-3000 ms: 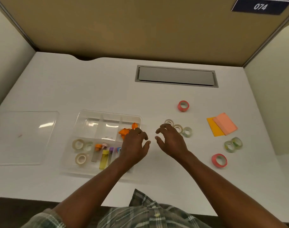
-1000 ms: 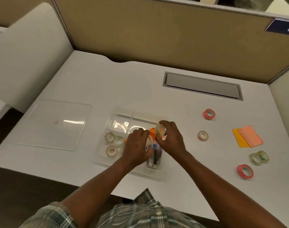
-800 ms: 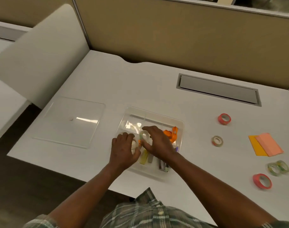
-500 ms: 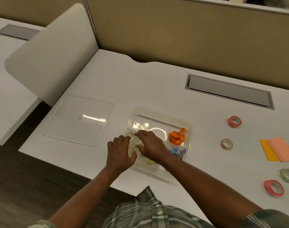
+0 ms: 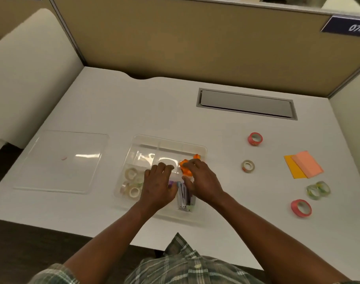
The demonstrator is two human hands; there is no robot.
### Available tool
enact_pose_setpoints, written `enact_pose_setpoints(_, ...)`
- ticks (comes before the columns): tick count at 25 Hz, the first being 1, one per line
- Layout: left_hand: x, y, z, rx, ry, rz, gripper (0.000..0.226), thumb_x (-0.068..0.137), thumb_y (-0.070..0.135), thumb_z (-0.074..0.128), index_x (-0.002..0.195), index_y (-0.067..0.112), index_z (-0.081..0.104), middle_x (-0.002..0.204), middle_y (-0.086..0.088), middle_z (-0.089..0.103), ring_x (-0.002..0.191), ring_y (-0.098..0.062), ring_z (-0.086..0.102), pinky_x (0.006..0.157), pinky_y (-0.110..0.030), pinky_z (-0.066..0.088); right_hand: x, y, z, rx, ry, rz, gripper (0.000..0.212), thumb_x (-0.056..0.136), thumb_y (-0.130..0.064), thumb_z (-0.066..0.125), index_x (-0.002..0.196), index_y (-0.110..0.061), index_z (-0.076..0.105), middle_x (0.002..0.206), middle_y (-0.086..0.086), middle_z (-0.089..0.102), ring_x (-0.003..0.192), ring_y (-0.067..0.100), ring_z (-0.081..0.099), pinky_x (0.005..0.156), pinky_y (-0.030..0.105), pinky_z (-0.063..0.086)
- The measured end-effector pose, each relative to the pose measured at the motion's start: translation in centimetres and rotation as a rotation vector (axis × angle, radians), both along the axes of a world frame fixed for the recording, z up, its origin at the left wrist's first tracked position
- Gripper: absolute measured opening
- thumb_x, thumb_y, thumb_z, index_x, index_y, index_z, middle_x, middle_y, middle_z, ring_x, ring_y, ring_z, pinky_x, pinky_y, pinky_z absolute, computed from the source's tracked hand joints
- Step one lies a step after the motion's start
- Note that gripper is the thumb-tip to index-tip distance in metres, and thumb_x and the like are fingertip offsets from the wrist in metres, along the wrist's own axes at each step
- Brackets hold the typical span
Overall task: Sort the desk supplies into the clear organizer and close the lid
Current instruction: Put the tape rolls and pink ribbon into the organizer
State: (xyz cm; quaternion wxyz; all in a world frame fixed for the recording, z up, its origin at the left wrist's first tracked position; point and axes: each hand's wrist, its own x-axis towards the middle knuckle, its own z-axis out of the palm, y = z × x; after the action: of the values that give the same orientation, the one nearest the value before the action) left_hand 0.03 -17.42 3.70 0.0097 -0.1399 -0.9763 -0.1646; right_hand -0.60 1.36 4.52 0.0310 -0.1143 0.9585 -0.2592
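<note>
Your left grip (image 5: 158,186) hangs over the middle of the clear organizer (image 5: 171,142), knuckles up and fingers curled down into it. What the fingers touch is hidden, so you cannot tell whether it holds anything. Your right grip (image 5: 204,181) sits just beside it on the right, fingers bent, fingertips at the orange clips (image 5: 183,163) in the far right compartment; whether they pinch a clip cannot be told. The organizer rests on the white tabletop (image 5: 134,109) towards the near edge, and its lid (image 5: 60,160) lies flat and apart to the left. Several pale tape rolls (image 5: 132,184) lie in its near left compartment, and pens (image 5: 184,198) lie lengthwise in the near right one. Loose on the tabletop to the right are a far pink roll (image 5: 255,138), a tan roll (image 5: 247,166) closer to the organizer, two overlapping sticky pads (image 5: 307,163), pink over orange, two greenish rolls (image 5: 318,190) touching each other, and a near pink roll (image 5: 301,208). A grey cable hatch (image 5: 246,104) is set into the far part of the tabletop.
</note>
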Motion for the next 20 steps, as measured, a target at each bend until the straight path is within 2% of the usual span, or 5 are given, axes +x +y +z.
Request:
enact_pose_setpoints(4,-0.7,7.5,0.3,0.002,0.012,-0.16,0.046,0.079,0.039,0.065,0.118,0.015,0.059,0.108,-0.005,0.061,0.095,-0.027,0.057,0.079,-0.039,0.044,2.3,6.9,0.0,0.038,-0.004,-0.121,0.043,0.091,-0.036,0.062,0.131,-0.024,0.056,0.131,-0.003,0.054,0.119,0.018,0.053,0.082,0.035,0.053)
enact_pose_setpoints(10,-0.8,18.9,-0.8,-0.083,-0.08,-0.411,0.051,0.083,0.041,0.062,0.128,0.015,0.055,0.125,-0.007,0.058,0.11,-0.027,0.055,0.089,-0.039,0.044,6.9,17.5,-0.5,0.085,-0.042,-0.317,0.042,0.092,-0.035,0.061,0.132,-0.022,0.056,0.132,-0.003,0.055,0.121,0.018,0.052,0.086,0.035,0.054)
enact_pose_setpoints(15,-1.1,25.3,-2.9,-0.316,-0.181,-0.523,0.066,0.086,0.046,0.056,0.141,0.014,0.039,0.156,-0.012,0.03,0.129,-0.031,0.042,0.098,-0.041,0.041,10.1,24.5,-1.6,0.211,-0.097,-0.492,0.048,0.092,-0.035,0.06,0.137,-0.019,0.054,0.139,0.006,0.05,0.124,0.028,0.05,0.097,0.039,0.044)
enact_pose_setpoints(18,-1.5,27.6,-3.6,-0.406,-0.222,-0.511,0.066,0.086,0.046,0.057,0.141,0.015,0.037,0.163,-0.013,0.013,0.128,-0.032,0.041,0.096,-0.041,0.041,11.7,28.0,-2.4,0.324,-0.212,-0.665,0.062,0.092,-0.04,0.057,0.148,-0.022,0.037,0.154,0.012,0.033,0.137,0.031,0.036,0.103,0.042,0.039)
enact_pose_setpoints(20,-1.8,28.4,-4.0,-0.437,-0.263,-0.488,0.067,0.086,0.046,0.058,0.141,0.015,0.036,0.164,-0.012,0.007,0.129,-0.032,0.04,0.097,-0.041,0.04,12.6,29.8,-3.1,0.341,-0.309,-0.711,0.068,0.092,-0.042,0.058,0.152,-0.023,0.029,0.155,0.013,0.03,0.136,0.032,0.037,0.1,0.042,0.043)
